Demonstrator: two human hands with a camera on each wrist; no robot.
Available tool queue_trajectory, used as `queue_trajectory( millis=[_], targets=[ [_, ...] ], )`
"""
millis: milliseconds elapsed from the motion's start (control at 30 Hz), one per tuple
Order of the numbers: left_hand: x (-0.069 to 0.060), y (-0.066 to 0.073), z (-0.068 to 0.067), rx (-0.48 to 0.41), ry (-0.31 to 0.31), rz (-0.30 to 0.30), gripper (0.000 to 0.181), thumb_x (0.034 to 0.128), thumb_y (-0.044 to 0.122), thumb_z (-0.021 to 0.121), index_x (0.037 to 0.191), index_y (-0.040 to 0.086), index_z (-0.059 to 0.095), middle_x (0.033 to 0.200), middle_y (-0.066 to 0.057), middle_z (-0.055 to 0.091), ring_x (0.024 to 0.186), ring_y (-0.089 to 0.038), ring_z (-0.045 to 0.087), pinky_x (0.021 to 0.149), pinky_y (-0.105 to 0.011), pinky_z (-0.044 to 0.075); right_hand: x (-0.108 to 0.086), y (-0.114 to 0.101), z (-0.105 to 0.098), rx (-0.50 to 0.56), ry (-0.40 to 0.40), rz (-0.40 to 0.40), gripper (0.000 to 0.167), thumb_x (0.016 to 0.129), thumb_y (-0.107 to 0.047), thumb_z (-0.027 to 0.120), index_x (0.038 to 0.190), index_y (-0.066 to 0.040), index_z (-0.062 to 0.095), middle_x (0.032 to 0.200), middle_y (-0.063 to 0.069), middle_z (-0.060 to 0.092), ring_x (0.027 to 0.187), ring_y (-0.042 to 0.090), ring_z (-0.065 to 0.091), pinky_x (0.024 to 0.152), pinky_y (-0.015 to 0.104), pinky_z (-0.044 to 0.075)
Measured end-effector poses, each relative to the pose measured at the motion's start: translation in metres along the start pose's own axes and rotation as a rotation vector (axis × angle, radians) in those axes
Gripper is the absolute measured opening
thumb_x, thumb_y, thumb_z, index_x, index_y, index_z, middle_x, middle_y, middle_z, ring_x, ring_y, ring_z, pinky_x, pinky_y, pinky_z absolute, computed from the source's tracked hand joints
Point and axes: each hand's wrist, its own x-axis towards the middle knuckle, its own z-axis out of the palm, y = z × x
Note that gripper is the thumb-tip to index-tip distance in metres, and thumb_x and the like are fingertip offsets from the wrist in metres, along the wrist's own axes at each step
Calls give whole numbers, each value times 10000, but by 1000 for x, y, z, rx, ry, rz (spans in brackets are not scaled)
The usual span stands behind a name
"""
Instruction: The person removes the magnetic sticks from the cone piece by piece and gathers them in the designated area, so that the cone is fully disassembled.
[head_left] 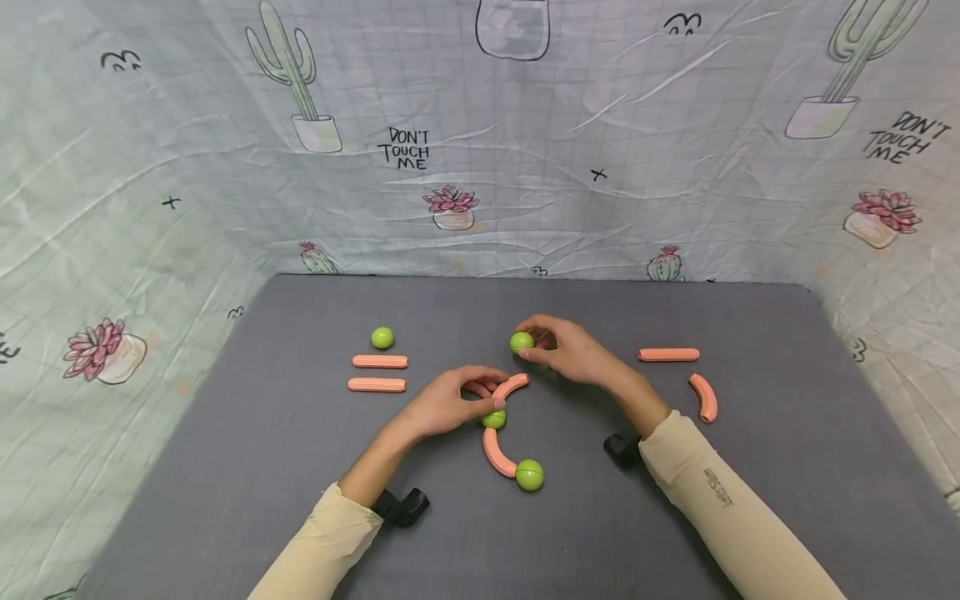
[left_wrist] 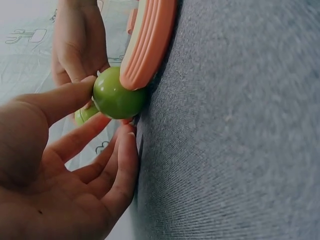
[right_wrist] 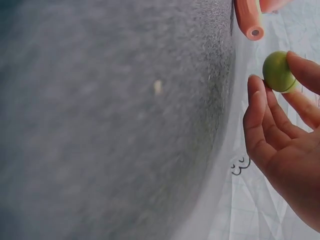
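Note:
My left hand (head_left: pixel 448 402) pinches a green ball (left_wrist: pixel 117 95) between thumb and fingers. That ball joins two curved orange pieces: one (head_left: pixel 512 385) reaches up and right, the other (head_left: pixel 498 454) runs down to another green ball (head_left: pixel 529 475). My right hand (head_left: pixel 572 350) holds a separate green ball (right_wrist: pixel 278 72) between thumb and fingertips, just beyond the upper curved piece. In the right wrist view, a hole shows in the end of the curved piece (right_wrist: pixel 248 20), apart from the held ball.
Left on the grey table (head_left: pixel 247 467) lie a loose green ball (head_left: pixel 382 337) and two straight orange pieces (head_left: pixel 380 362). To the right are a straight orange piece (head_left: pixel 668 355) and a curved one (head_left: pixel 703 398). A printed cloth (head_left: pixel 525 108) hangs behind the table.

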Motion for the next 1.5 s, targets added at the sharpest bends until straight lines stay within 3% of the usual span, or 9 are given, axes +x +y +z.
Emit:
queue_trajectory(
  millis=[300, 600, 867, 1200, 1500],
  targets=[
    [-7, -3, -5, -14, -32, -14, 481, 935, 355, 791, 1385, 240, 667, 1264, 27, 708, 1167, -157, 652, 985, -344, 515, 18, -6, 4, -76, -20, -38, 370, 989, -223, 739, 1333, -115, 660, 1213, 97, 719, 1125, 277, 681, 943, 446, 557],
    [-14, -8, -3, -39, -47, 1, 503, 934, 317, 800, 1399, 188, 658, 1264, -44, 687, 1160, -182, 651, 894, -264, 555, 33, -8, 12, -42, -71, -44, 349, 990, -206, 736, 1318, -111, 665, 1227, 104, 724, 1129, 264, 688, 956, 424, 559],
    [-14, -5, -4, -54, -41, 7, 507, 933, 305, 802, 1405, 191, 654, 1281, -53, 689, 1184, -202, 645, 902, -258, 555, 53, -16, 15, -79, -79, -87, 351, 987, -219, 742, 1317, -114, 686, 1214, 124, 741, 1126, 283, 701, 986, 441, 560],
    [-11, -6, -4, -65, -45, 21, 505, 940, 299, 795, 1408, 175, 651, 1268, -62, 697, 1176, -206, 649, 891, -241, 558, 76, -27, 20, -115, -105, -93, 364, 993, -228, 735, 1337, -124, 681, 1197, 117, 741, 1109, 275, 707, 941, 382, 579],
    [-12, -6, -3, -102, -40, 11, 495, 936, 273, 800, 1400, 175, 660, 1253, -76, 693, 1164, -212, 645, 866, -241, 560, 91, -28, 27, -65, -137, -77, 352, 973, -211, 758, 1309, -124, 696, 1206, 112, 739, 1116, 275, 703, 891, 351, 580]
  ],
)
